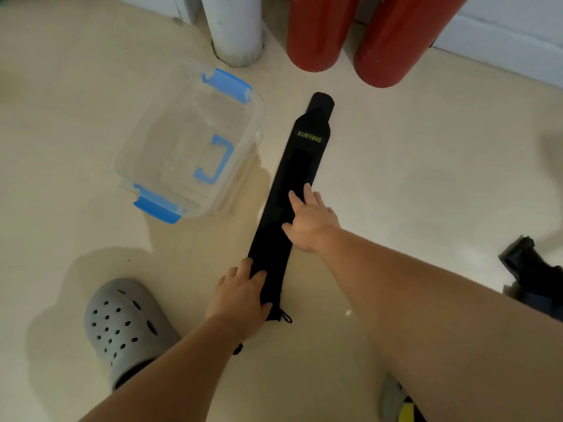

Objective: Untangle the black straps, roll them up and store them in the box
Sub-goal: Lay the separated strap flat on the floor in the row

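Glossy cream floor (411,178), with two red cylinders (320,32) and a white pipe (234,25) standing by the wall. The clear box (259,108) with blue latches sits open on the floor, just left of the black strap (307,147), which lies stretched out flat and straight, "XUEYING" printed near its far end. There's a grey clog (122,324) down at the lower left. The hands are apart, both palm-down on the strap: right hand (310,217) with fingers spread flat over the middle, left hand (240,292) pressing the near end.
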